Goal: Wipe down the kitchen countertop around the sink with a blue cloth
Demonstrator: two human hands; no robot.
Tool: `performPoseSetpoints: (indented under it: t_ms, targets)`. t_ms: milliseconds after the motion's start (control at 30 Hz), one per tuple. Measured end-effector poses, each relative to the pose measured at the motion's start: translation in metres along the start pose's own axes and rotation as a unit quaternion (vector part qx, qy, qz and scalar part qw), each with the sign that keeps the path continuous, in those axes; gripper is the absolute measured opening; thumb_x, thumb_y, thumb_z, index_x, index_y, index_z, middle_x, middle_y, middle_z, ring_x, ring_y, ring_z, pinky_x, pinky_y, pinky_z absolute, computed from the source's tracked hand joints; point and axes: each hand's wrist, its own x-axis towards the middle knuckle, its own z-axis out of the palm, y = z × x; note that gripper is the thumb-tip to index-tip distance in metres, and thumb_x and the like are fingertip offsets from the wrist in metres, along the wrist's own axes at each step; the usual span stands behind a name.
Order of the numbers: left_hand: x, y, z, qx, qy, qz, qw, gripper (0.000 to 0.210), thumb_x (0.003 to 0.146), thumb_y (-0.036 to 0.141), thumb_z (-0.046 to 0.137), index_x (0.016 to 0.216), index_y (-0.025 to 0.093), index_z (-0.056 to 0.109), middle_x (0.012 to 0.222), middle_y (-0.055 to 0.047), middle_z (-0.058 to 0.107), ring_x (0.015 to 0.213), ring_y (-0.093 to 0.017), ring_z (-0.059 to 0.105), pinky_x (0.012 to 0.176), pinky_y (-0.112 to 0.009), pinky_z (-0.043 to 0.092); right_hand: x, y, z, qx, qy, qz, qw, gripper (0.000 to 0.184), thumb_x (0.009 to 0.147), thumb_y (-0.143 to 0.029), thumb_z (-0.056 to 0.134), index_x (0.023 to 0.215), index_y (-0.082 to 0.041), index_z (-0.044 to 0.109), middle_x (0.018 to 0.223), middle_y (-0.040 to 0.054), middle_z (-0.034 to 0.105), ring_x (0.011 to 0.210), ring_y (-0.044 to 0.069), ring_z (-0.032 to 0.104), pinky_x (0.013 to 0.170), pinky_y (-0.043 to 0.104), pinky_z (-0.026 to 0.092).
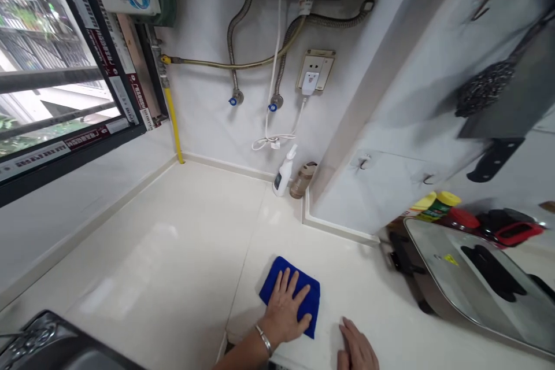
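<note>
My left hand, with a silver bangle at the wrist, lies palm down on a folded blue cloth. Its fingers are spread and press the cloth flat on the white countertop. To the right of the cloth, low in the view, my right hand rests near the counter's front edge. It holds nothing that I can see; its fingers are loosely bent and its lower part is cut off by the frame.
A white spray bottle and a brown bottle stand against the back wall. An electric pan with a glass lid sits at right. A cleaver hangs above it. A sink is at lower left, below the window.
</note>
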Motion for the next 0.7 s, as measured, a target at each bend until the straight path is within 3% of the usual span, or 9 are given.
performPoseSetpoints:
  t_ms: [200, 367, 567, 700]
  targets:
    - [-0.035, -0.009, -0.017, 0.058, 0.017, 0.004, 0.998, 0.075, 0.087, 0.045, 0.063, 0.154, 0.039, 0.029, 0.166, -0.002, 0.013, 0.151, -0.034, 0.012, 0.121, -0.06, 0.025, 0.003, -0.011, -0.005, -0.015, 0.005, -0.002, 1.0, 0.05, 0.09, -0.024, 0.042, 0.14, -0.023, 0.047, 0.135, 0.0105, 0.06, 0.121, 0.03, 0.059, 0.099, 0.054, 0.052]
    - [-0.087, -0.037, -0.044, 0.147, 0.05, -0.061, 0.986, 0.072, 0.088, 0.04, 0.061, 0.153, 0.038, 0.032, 0.164, -0.003, 0.025, 0.15, -0.035, 0.019, 0.117, -0.061, 0.033, 0.002, -0.014, -0.008, 0.007, -0.003, 0.02, 1.0, 0.046, 0.092, -0.025, 0.042, 0.137, -0.023, 0.05, 0.137, 0.0102, 0.057, 0.125, 0.03, 0.056, 0.105, 0.054, 0.047]
    - [-0.148, -0.095, -0.087, 0.259, 0.128, -0.194, 0.938, 0.059, 0.093, 0.046, 0.05, 0.149, 0.03, 0.044, 0.159, -0.008, 0.036, 0.148, -0.035, 0.026, 0.116, -0.059, 0.033, 0.002, -0.018, -0.011, 0.011, -0.002, 0.019, 1.0, 0.045, 0.094, -0.024, 0.04, 0.138, -0.019, 0.046, 0.139, 0.0128, 0.055, 0.127, 0.029, 0.053, 0.108, 0.054, 0.043]
    - [-0.159, -0.111, -0.099, 0.303, 0.181, -0.249, 0.902, 0.057, 0.094, 0.045, 0.047, 0.147, 0.025, 0.047, 0.157, -0.011, 0.039, 0.147, -0.036, 0.028, 0.117, -0.058, 0.03, 0.002, -0.019, -0.011, 0.01, 0.002, 0.005, 1.0, 0.045, 0.095, -0.024, 0.039, 0.14, -0.018, 0.043, 0.139, 0.0141, 0.054, 0.128, 0.029, 0.05, 0.108, 0.055, 0.043]
